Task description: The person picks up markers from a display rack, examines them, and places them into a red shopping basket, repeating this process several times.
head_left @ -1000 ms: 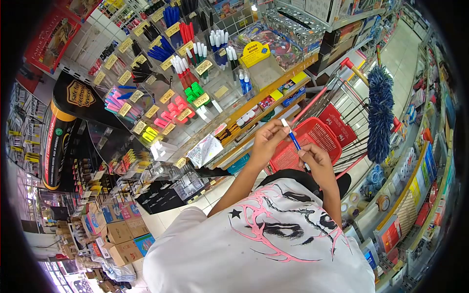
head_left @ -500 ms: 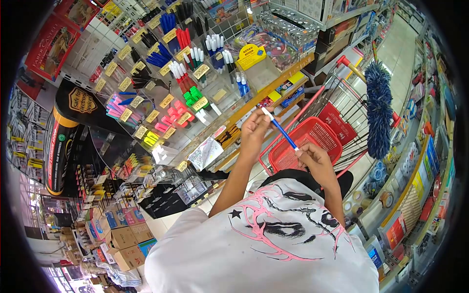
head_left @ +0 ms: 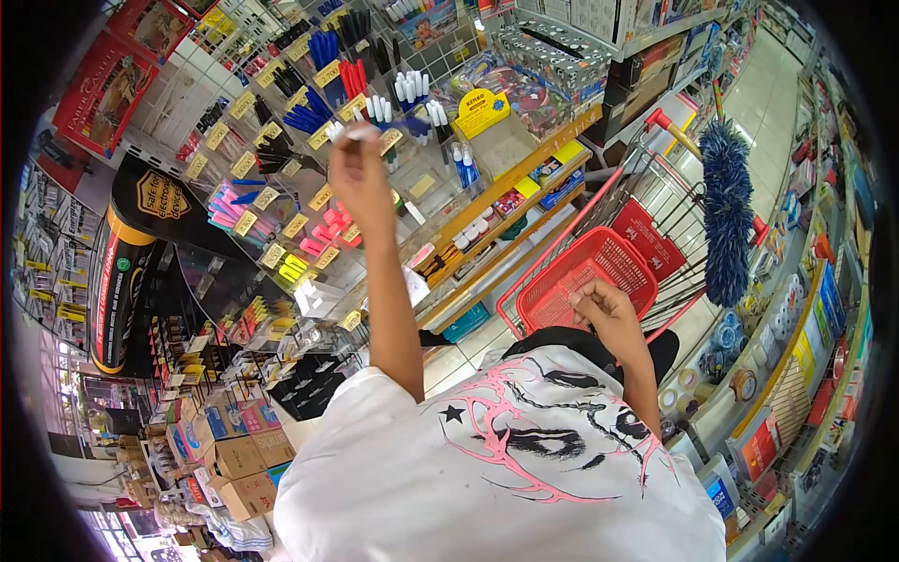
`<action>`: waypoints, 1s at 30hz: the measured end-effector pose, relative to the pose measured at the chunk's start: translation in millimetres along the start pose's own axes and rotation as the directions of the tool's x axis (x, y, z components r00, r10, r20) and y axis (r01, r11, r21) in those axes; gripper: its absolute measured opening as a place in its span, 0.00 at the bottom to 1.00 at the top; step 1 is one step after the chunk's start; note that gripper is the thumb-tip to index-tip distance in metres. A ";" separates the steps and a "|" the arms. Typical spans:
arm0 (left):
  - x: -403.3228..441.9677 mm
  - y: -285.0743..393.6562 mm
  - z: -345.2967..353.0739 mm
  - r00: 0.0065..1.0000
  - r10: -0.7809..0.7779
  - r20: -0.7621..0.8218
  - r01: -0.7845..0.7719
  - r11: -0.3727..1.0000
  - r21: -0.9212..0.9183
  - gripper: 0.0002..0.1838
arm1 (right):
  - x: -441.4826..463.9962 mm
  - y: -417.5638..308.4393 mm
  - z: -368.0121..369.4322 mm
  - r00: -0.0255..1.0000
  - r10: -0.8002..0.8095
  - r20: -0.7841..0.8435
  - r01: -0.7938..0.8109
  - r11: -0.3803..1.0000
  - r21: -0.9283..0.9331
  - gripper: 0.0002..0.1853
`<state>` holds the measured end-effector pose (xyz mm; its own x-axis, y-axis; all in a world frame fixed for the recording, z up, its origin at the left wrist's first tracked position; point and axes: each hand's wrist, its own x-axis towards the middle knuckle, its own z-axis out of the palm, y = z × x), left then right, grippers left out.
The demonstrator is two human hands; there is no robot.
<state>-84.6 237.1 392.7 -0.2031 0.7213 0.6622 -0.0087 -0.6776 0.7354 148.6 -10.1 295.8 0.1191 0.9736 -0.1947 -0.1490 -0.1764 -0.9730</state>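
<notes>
My left hand [head_left: 361, 178] is raised at the pen rack [head_left: 426, 183], fingers pinched around a blue marker [head_left: 412, 125] with a white cap. Motion blurs the marker, which points to the right. Around this hand stand white-capped markers [head_left: 379, 108], blue pens [head_left: 309, 112] and pink highlighters [head_left: 337, 223] in clear compartments. Over the red basket [head_left: 585, 272], my right hand [head_left: 607, 311] hovers near my shirt with its fingers curled in. Nothing shows in it.
A shopping cart [head_left: 674, 155] holds the red basket, with a blue fluffy duster [head_left: 726, 211] upright beside it. Shelves with tape rolls [head_left: 743, 384] run along the right. Cardboard boxes [head_left: 248, 492] are stacked at lower left. A yellow display box [head_left: 482, 110] sits on the rack's ledge.
My left hand has carried the marker up and left, from in front of me to the pen rack. My right hand has let go of the marker and stays in about the same place.
</notes>
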 end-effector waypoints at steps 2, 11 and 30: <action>35.4 6.0 -2.1 0.995 0.088 -0.048 -0.088 0.996 0.002 0.10 | 1.3 1.3 -1.5 1.000 0.003 0.008 -0.003 1.000 0.007 0.09; 88.7 -28.6 7.4 0.953 0.101 0.287 -0.215 0.892 0.398 0.15 | 1.0 1.8 -3.6 0.999 -0.039 0.013 0.039 0.999 0.021 0.09; 105.7 -75.7 16.0 0.893 0.033 0.450 -0.318 0.753 0.576 0.14 | -4.1 2.4 -2.7 1.000 -0.017 0.006 0.017 1.000 -0.017 0.09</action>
<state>-89.7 366.9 409.3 0.2585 0.6858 0.6803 0.6216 -0.6572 0.4263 150.4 -14.9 293.9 0.1155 0.9773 -0.1775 -0.1299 -0.1623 -0.9781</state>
